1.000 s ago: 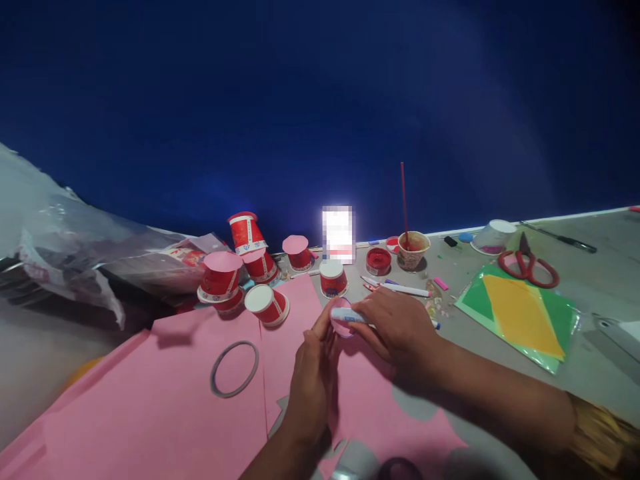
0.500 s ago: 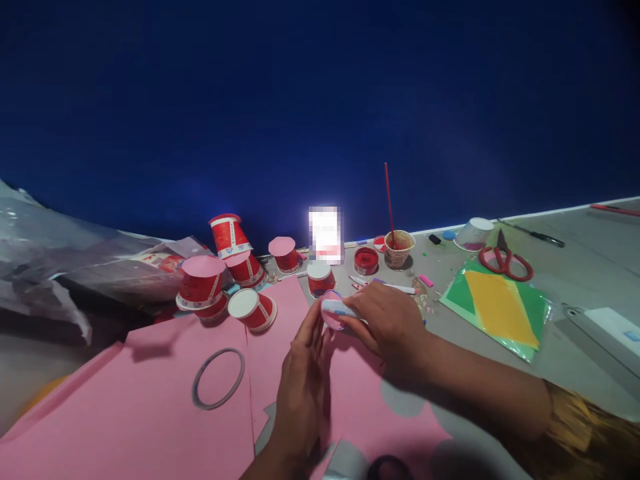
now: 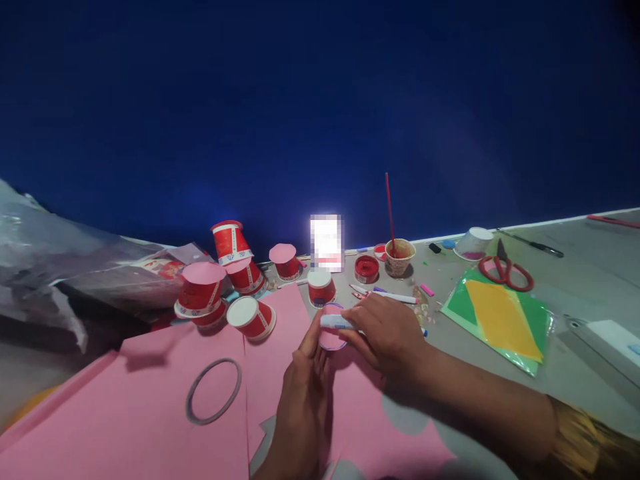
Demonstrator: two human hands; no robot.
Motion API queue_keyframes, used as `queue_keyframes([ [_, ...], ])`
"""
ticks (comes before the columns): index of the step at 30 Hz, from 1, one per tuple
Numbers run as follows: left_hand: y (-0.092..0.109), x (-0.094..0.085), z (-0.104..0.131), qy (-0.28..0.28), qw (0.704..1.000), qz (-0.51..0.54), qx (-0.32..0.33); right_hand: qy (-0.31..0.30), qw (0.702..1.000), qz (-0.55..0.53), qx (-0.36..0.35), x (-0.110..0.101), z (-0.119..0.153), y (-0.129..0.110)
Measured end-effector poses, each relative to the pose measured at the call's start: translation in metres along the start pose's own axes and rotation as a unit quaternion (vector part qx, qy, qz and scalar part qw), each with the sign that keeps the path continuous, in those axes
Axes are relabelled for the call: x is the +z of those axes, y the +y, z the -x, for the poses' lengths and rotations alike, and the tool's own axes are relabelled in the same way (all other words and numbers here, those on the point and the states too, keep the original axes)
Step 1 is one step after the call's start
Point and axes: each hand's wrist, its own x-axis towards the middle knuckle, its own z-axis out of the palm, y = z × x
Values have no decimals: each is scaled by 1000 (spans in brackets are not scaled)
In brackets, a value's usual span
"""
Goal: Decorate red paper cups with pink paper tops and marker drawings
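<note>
- at far left, we see red cups, several topped with pink paper rounds; a tilted red cup stands near them, its white base facing up and to the left.
- below these, we note a grey ring flat on pink paper.
- left hand: we find the fingers drawn together and closed on the left edge of the pink disc.
- pink disc: round, pale pink, with a thin purple line along its rim; we locate it between the hands, its face turned up toward the camera.
- white tube: smooth, rounded, with a small blue print; we see it over the disc, its long axis running nearly level from left to right, the free end pointing left.
- right hand: we observe thumb and fingers pinched shut on the right end of the tube.
- beyond this hand, we record an open red jar and a paper cup holding an upright red stick.
- at far right, we see red-handled scissors by a green packet.
</note>
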Motion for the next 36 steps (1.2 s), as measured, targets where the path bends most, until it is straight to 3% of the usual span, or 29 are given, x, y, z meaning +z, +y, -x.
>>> queue_keyframes([
  [4, 0, -8, -6, -6, 1000, -21, 13, 9, 1000, -15, 20, 1, 1, 0],
  [9, 15, -3, -9, 141, 977, -162, -15, 6, 997, -54, 50, 3, 2, -1],
  [11, 22, -1, -10, 164, 961, -221, 0, 1, 998, -53, 46, 5, 3, -1],
  [15, 31, -11, -16, 126, 931, -330, 94, -8, 999, -25, 22, 8, 7, 0],
  [18, 36, -18, -20, 106, 905, -398, 105, 4, 1000, -4, 8, 10, 7, -1],
  [22, 37, -11, -16, 110, 885, -430, 141, 15, 1000, 21, -12, 9, 6, -4],
  [27, 36, -2, -14, 109, 863, -471, 145, -2, 999, 30, -18, 6, 6, -7],
  [36, 41, -21, -25, 65, 825, -541, 151, -19, 999, 27, -31, 5, 8, -8],
])
